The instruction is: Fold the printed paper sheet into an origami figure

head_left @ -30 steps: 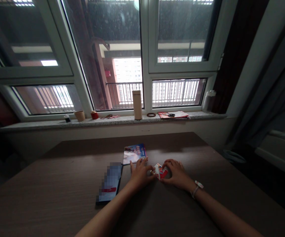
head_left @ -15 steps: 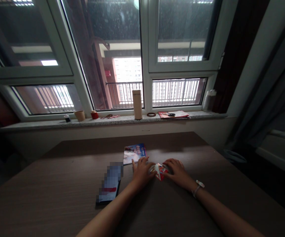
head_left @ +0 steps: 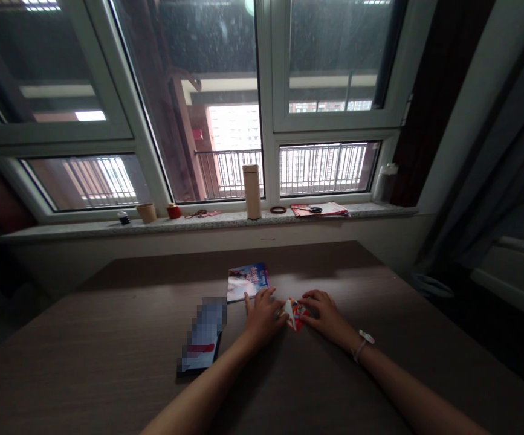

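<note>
A small folded piece of red and white printed paper (head_left: 294,313) lies on the dark wooden table (head_left: 107,338). My left hand (head_left: 262,317) presses on its left side with the fingers curled and the thumb on the paper. From the right, my right hand (head_left: 327,315) holds the other side, fingertips pinched on the paper; a pale band sits on that wrist. A glossy colourful booklet (head_left: 246,280) lies just beyond my left hand.
A phone (head_left: 202,336) lies flat left of my left forearm. On the stone windowsill (head_left: 84,228) stand a tall cream flask (head_left: 252,191), a small cup (head_left: 146,212), a red pot (head_left: 173,211), papers with scissors (head_left: 320,209) and a jar (head_left: 383,184). A dark curtain hangs at right.
Both hands and the folded paper have shifted slightly away from me, towards the booklet. The fingers keep pressing along the paper's folds.
</note>
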Demonstrator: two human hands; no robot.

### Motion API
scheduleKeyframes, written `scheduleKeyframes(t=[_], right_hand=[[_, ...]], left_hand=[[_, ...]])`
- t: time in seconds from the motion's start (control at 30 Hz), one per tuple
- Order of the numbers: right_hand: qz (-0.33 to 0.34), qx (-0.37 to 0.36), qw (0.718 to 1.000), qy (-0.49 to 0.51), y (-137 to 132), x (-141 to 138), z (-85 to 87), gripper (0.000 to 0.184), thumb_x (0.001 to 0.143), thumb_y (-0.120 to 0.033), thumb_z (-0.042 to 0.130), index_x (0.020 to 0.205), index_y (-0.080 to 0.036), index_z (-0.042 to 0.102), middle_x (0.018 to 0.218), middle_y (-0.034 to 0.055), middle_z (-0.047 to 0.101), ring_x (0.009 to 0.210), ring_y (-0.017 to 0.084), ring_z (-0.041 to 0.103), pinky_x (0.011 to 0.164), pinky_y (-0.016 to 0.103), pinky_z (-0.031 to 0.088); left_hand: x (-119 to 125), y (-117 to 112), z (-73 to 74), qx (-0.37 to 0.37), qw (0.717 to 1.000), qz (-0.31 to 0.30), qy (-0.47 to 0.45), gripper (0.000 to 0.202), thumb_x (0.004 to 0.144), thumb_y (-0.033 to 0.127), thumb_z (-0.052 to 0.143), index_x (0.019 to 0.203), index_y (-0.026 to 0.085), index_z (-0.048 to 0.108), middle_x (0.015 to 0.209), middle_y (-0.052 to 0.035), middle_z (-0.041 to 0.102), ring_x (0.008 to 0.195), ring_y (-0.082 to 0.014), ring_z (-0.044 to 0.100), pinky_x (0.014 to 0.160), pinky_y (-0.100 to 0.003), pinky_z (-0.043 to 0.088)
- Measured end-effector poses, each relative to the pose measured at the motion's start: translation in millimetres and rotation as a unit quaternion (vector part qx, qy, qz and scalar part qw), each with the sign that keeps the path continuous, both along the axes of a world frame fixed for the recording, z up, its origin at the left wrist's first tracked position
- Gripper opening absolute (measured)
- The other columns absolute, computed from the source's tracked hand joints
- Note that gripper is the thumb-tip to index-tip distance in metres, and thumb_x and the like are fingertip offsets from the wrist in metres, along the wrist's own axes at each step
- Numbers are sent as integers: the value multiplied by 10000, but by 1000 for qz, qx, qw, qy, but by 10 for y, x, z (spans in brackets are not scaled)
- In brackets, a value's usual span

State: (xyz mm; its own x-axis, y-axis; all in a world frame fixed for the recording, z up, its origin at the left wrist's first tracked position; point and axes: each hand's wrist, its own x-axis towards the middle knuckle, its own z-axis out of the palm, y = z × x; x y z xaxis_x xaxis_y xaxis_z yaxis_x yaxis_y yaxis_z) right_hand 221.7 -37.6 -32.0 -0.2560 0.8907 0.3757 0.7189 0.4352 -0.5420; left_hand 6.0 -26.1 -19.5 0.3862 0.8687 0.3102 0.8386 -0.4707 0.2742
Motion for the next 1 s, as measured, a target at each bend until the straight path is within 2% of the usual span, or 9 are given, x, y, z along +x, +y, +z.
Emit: scheduleKeyframes(t=[0.2,0.37,0.6,1.0], right_hand=[[8,-12,998,58,11,8,13,288,781,-349,688,1055,-258,697,1106,63,627,1106,247,513,1009,409,363],[4,-10,996,87,29,14,10,263,836,-403,625,1042,-258,697,1077,66,638,1085,239,524,996,407,371],[-4,-11,995,100,74,26,-34,205,841,-417,607,837,-235,700,1031,59,639,1049,228,535,963,382,383],[-33,-3,990,140,94,39,-5,201,826,-388,578,802,-213,676,950,64,661,974,221,573,921,360,415]], left_hand=[[-7,0,24,-14,999,-10,-39,254,783,317,704,1034,282,689,1382,-76,494,1310,-333,379,1075,-720,51],[0,6,25,-13,998,-13,-63,263,754,293,730,1010,284,673,1355,-68,511,1300,-315,392,1071,-721,72],[4,25,-23,14,997,-27,-73,305,742,285,741,1032,296,647,1338,-42,518,1292,-305,398,1074,-713,84],[1,10,6,12,997,-20,-75,313,824,361,668,1131,316,624,1313,-51,534,1267,-284,422,1094,-693,54]])
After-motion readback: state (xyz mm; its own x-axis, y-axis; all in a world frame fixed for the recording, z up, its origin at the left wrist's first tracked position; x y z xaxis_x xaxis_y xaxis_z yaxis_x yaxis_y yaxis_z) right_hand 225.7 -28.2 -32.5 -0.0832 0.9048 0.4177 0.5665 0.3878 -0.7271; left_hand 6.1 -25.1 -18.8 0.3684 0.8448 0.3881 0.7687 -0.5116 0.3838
